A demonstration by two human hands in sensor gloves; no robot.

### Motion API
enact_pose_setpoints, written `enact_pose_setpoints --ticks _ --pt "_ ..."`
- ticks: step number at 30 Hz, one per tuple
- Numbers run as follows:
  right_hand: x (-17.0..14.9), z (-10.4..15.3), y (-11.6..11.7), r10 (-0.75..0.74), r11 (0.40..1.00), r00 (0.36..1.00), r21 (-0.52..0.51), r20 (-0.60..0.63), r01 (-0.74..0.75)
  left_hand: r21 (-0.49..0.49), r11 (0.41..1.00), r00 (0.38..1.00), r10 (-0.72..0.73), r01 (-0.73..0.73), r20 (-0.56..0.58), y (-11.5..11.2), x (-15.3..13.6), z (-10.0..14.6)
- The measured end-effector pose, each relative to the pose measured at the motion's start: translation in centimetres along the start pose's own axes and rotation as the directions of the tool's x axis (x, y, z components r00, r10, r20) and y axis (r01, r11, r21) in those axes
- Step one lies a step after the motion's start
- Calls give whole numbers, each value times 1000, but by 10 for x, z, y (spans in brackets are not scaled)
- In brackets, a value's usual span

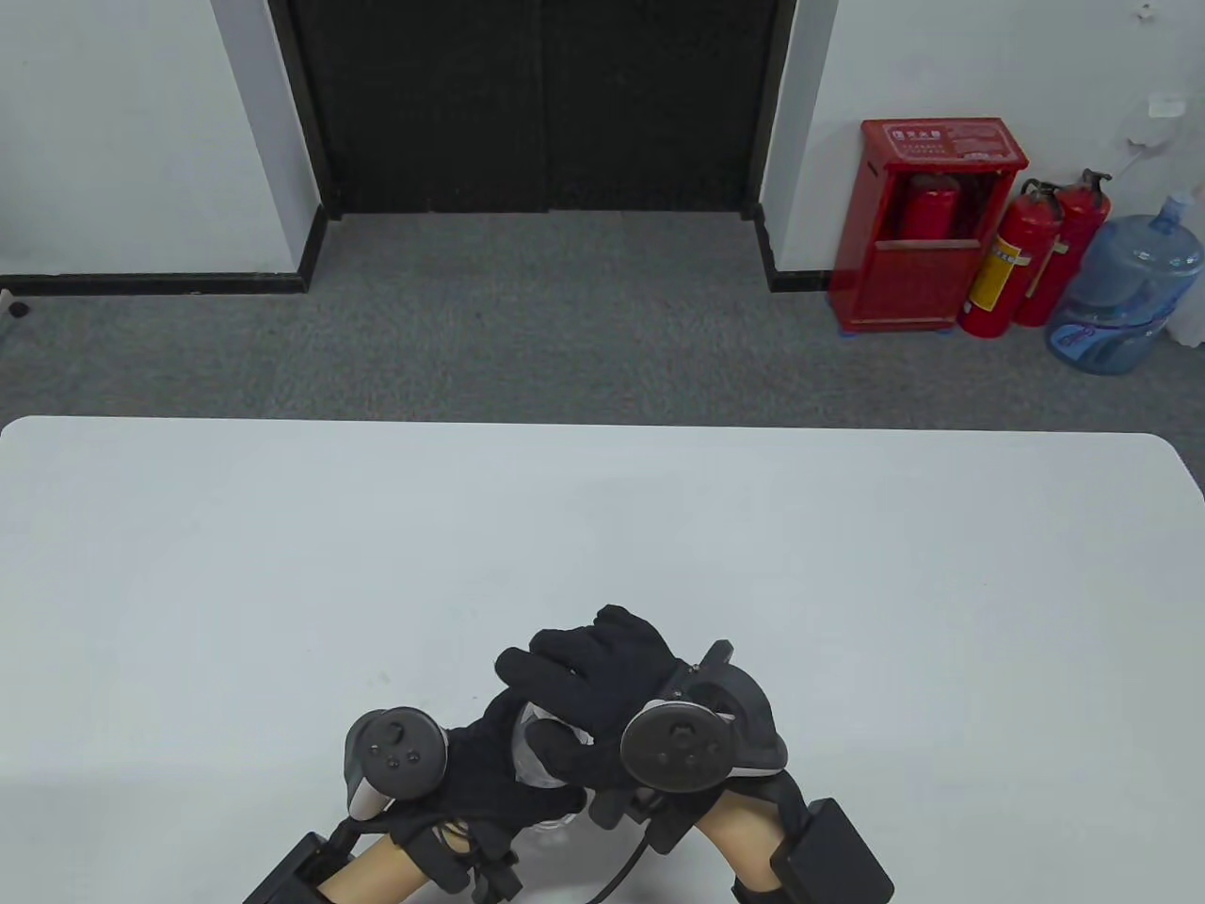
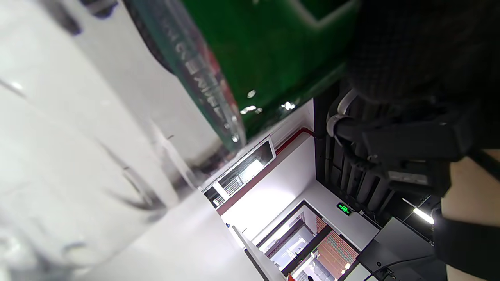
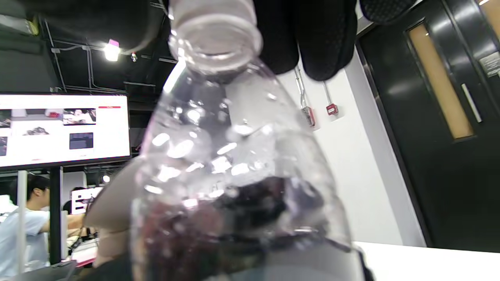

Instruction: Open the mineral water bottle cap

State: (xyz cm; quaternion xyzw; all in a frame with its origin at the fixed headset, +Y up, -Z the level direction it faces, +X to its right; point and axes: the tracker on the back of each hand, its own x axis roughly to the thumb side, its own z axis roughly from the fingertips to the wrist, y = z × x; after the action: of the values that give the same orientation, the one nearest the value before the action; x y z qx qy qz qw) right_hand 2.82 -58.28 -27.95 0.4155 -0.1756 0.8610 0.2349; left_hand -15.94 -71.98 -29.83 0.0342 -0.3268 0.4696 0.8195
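A clear plastic water bottle stands near the table's front edge, mostly hidden between both gloved hands. My left hand grips its body from the left. My right hand lies over its top, fingers curled down around the cap. In the right wrist view the bottle's shoulder and neck fill the middle, the white cap is at the top edge, and my gloved fingers hang beside it. The left wrist view shows the bottle's green label and clear lower body very close.
The white table stretches far and wide around the hands. Beyond its far edge is grey carpet, a red extinguisher cabinet, two extinguishers and a blue water jug at the back right.
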Motion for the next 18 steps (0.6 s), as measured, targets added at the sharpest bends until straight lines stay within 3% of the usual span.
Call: enact_pose_setpoints --ticks 2,6,10,13,18 --pt "0 -1 -3 19 999 1000 -35 -21 -19 -7 1000 1000 -18 18 7 -2 0 1" --pt "-2 -2 -3 0 996 1000 90 19 -1 -37 999 1000 -17 17 -4 -8 -2 2" --pt "-4 0 -6 -33 997 998 71 51 29 -16 1000 1000 22 -22 -21 -7 -4 2" --pt "-7 2 -23 -69 997 996 27 54 67 -8 1000 999 28 -28 -17 -5 -4 1" --pt "-30 27 -47 25 1000 999 -18 -21 -25 -8 1000 1000 27 -27 -14 -5 -5 1"
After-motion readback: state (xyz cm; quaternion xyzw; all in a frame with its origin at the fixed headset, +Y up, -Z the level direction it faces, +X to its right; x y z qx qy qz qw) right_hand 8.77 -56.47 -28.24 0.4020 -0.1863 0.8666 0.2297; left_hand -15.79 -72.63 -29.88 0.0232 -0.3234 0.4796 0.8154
